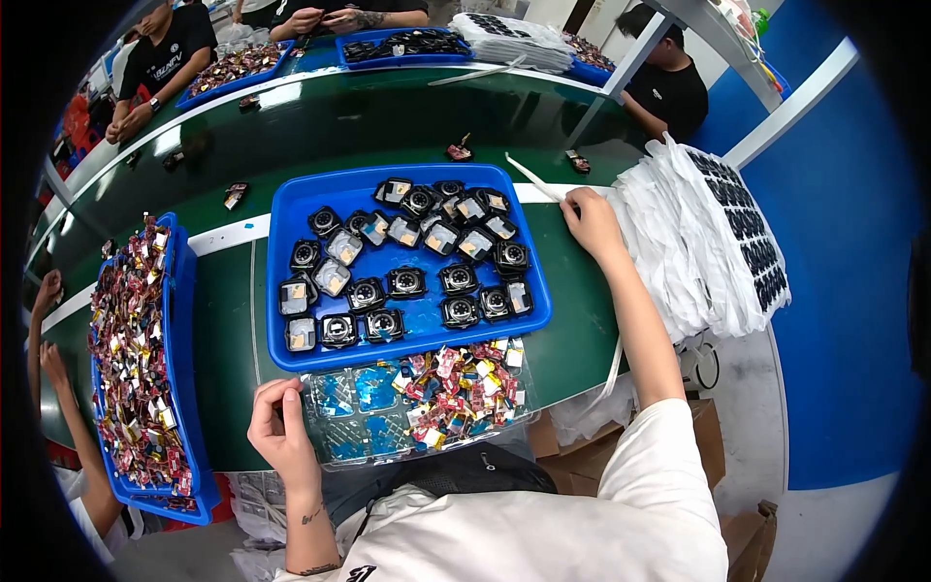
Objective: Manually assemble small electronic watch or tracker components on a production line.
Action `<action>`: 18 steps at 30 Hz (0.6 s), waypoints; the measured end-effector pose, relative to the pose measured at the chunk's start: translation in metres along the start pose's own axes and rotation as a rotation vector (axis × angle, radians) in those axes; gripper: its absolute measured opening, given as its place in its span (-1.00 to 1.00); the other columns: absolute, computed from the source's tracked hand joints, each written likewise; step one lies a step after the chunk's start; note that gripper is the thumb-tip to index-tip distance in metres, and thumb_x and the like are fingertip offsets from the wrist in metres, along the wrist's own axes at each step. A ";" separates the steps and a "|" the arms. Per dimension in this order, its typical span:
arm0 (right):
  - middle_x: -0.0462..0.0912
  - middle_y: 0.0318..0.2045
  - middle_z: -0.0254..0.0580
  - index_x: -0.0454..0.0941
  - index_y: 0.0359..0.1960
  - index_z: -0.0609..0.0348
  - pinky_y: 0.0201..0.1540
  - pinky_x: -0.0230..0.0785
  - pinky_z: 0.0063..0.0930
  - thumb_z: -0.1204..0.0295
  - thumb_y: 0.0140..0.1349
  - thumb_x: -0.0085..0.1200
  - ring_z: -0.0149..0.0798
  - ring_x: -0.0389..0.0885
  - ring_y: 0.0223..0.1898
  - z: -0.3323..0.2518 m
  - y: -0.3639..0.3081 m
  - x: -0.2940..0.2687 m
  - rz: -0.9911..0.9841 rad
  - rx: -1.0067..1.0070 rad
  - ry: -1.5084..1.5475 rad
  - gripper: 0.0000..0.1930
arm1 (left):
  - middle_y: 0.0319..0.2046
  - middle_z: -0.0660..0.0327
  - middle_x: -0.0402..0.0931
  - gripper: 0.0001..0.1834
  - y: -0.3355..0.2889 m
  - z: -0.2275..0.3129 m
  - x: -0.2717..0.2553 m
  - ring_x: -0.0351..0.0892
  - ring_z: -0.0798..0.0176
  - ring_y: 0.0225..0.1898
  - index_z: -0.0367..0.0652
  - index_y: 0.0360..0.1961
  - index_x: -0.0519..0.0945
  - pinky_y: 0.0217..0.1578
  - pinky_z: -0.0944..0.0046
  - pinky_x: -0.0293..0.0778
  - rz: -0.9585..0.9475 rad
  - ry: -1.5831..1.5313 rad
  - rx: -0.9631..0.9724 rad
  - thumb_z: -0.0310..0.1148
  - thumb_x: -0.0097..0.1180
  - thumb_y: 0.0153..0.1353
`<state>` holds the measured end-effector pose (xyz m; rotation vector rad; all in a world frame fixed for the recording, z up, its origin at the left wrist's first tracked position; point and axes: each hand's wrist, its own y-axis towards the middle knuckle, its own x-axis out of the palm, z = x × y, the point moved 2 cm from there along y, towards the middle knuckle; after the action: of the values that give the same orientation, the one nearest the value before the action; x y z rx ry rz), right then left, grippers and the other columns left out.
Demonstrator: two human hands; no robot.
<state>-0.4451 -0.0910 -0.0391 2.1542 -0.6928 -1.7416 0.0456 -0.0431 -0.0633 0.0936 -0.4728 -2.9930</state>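
Note:
My left hand [282, 427] is at the left edge of a clear plastic tray [339, 453], thumb and fingers curled together; what they pinch, if anything, is hidden. Small red, yellow and white electronic parts [461, 393] heap the tray's right side, while blue shows through its left compartments. Beyond it, a blue bin [407, 341] holds several black watch housings [406, 282], some with the round side up, others showing a pale flat face. To the right of the bin, my right hand [593, 223] has its fingers closed at the near end of a thin white strip [531, 176].
Stacked white trays [669, 228] of black parts stand at the right. A long blue bin [199, 475] full of small parts is at the left. Loose parts [460, 150] lie on the green belt [369, 121]. Other people work opposite and at the left.

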 end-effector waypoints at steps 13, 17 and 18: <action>0.51 0.01 0.25 0.43 -0.04 0.48 0.11 0.34 -0.16 0.55 0.23 -0.09 0.17 0.48 0.04 -0.040 -0.145 -0.056 -0.001 0.214 -0.247 -0.71 | -0.34 0.18 0.52 -0.92 -0.002 0.001 0.002 0.52 0.38 -0.31 -0.37 -0.31 0.56 -0.23 0.44 0.40 -0.027 -0.034 -0.073 -0.59 0.01 0.25; 0.52 0.00 0.22 0.48 -0.07 0.47 0.15 0.28 -0.13 0.48 0.24 -0.06 0.16 0.48 0.02 -0.038 -0.157 -0.066 0.018 0.250 -0.379 -0.70 | -0.35 0.18 0.53 -0.91 -0.002 0.000 0.002 0.54 0.39 -0.31 -0.36 -0.29 0.56 -0.23 0.46 0.41 -0.031 -0.050 -0.080 -0.57 0.02 0.27; 0.52 0.00 0.22 0.48 -0.07 0.47 0.15 0.28 -0.13 0.48 0.24 -0.06 0.16 0.48 0.02 -0.043 -0.160 -0.068 0.018 0.254 -0.381 -0.70 | -0.34 0.18 0.53 -0.91 -0.002 0.001 0.001 0.54 0.39 -0.31 -0.36 -0.29 0.56 -0.23 0.46 0.42 -0.023 -0.056 -0.082 -0.57 0.02 0.27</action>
<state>-0.3842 0.0765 -0.0532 1.9697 -1.0754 -2.1845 0.0440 -0.0407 -0.0632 0.0078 -0.3561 -3.0398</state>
